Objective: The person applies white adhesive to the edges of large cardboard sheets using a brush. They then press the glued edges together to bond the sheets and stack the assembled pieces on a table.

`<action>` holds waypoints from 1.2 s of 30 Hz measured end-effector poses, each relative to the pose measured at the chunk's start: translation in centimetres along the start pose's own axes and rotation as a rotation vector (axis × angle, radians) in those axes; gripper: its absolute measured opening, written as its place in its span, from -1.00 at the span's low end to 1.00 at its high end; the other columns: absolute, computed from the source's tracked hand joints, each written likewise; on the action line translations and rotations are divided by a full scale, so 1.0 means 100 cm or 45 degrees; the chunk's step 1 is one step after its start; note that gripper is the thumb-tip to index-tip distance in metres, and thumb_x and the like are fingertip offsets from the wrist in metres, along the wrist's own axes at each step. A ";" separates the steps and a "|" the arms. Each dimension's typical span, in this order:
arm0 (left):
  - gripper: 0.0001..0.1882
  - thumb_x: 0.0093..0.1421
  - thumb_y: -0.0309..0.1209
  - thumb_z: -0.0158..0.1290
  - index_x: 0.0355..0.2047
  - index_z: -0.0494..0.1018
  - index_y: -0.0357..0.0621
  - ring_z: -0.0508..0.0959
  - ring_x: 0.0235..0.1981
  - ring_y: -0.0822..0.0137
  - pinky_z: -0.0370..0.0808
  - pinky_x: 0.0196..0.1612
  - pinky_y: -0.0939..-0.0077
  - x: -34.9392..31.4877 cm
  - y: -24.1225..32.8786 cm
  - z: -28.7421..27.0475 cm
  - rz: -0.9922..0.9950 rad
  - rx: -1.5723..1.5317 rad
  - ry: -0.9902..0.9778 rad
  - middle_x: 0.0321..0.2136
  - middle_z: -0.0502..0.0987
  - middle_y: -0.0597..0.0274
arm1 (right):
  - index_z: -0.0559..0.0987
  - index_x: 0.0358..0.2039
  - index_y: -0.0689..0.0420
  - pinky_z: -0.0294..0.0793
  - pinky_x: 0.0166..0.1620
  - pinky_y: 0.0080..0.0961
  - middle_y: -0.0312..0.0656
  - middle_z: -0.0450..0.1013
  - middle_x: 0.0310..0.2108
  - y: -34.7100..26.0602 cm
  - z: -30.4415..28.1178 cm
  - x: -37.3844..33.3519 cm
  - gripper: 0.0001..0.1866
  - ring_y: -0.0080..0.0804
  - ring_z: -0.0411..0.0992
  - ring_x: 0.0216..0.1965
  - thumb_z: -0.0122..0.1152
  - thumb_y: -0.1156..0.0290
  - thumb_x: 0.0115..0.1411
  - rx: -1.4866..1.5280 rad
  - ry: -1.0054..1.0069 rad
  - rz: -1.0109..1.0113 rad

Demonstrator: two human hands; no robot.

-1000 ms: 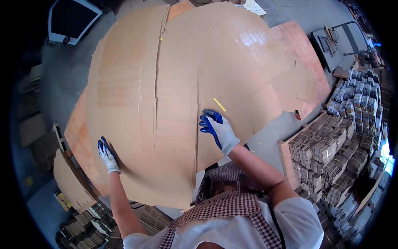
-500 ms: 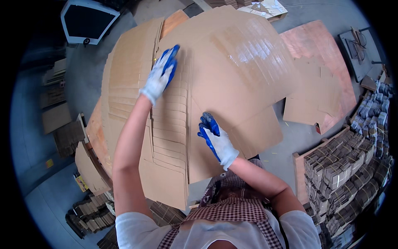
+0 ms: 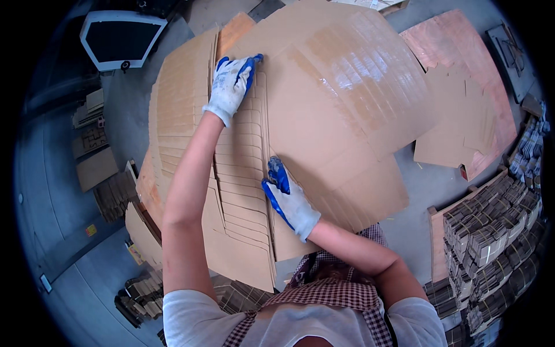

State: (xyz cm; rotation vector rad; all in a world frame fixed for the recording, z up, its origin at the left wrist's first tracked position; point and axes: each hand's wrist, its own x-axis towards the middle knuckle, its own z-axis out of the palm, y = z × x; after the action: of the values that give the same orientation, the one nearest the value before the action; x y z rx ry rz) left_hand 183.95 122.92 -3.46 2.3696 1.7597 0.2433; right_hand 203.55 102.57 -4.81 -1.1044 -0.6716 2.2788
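Large brown cardboard sheets lie in overlapping stacks in front of me. A fanned row of slotted flaps (image 3: 240, 191) runs down the middle, beside a broad cardboard sheet (image 3: 324, 127) with glossy tape strips. My left hand (image 3: 230, 87), in a white glove with blue palm, rests at the far end of the flaps; its fingers are bent and apart, their tips partly hidden. Closer to me, my right hand (image 3: 292, 199), gloved alike, lies by the long edge of the broad sheet, fingers stretched out and thumb apart. Neither hand visibly holds a sheet.
Another taped cardboard stack (image 3: 185, 92) lies to the left. On the right, loose cardboard pieces (image 3: 457, 121) sit on a reddish board (image 3: 485, 75). Strapped cardboard bundles (image 3: 485, 231) are piled at the lower right. A dark-panelled white-framed object (image 3: 122, 40) stands far left.
My left hand has shifted slightly farther away and its fingers have bent more. Relative to the sheets, my right hand has moved a little left, toward the flap edges. The whole view has shifted.
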 end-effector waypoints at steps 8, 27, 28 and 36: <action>-0.57 0.21 0.05 -0.09 -0.42 0.57 -0.01 0.46 -0.21 0.10 0.29 -0.06 0.25 0.022 -0.017 0.011 -0.116 0.049 -0.121 -0.40 0.55 0.19 | 0.14 0.27 0.19 0.31 0.15 -0.51 -0.05 0.26 0.18 0.023 -0.006 0.013 -0.36 -0.40 0.34 0.10 0.11 0.39 0.22 0.127 0.080 -0.094; -0.45 0.14 0.17 0.00 -0.59 0.52 -0.08 0.37 -0.62 0.44 0.35 -0.44 0.49 0.020 0.000 -0.030 -0.660 -0.711 -0.295 -0.69 0.44 0.29 | 0.14 0.25 0.27 0.28 0.19 -0.49 -0.11 0.21 0.17 0.010 0.018 0.003 -0.22 -0.40 0.25 0.14 0.28 0.66 0.04 0.102 0.104 -0.053; -0.45 0.14 0.17 0.00 -0.59 0.52 -0.07 0.37 -0.62 0.44 0.35 -0.44 0.48 0.018 -0.007 -0.025 -0.603 -0.722 -0.255 -0.69 0.44 0.29 | 0.14 0.25 0.27 0.29 0.18 -0.49 -0.11 0.22 0.16 0.011 0.020 0.004 -0.23 -0.40 0.26 0.13 0.28 0.67 0.04 0.121 0.080 -0.025; -0.38 0.18 0.18 -0.10 -0.46 0.57 -0.18 0.51 -0.51 0.16 0.42 -0.27 0.34 0.023 -0.005 -0.035 -0.436 -0.603 -0.119 -0.59 0.54 0.06 | 0.21 0.17 0.24 0.34 0.13 -0.51 -0.16 0.29 0.08 0.009 0.035 0.015 -0.27 -0.46 0.31 0.04 0.32 0.68 -0.01 0.134 -0.020 -0.005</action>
State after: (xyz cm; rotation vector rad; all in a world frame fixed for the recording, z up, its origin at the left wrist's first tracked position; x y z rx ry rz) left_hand 183.36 125.44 -0.13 1.7014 1.7868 0.4339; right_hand 199.72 102.14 -4.32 -1.0361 -0.5523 2.2935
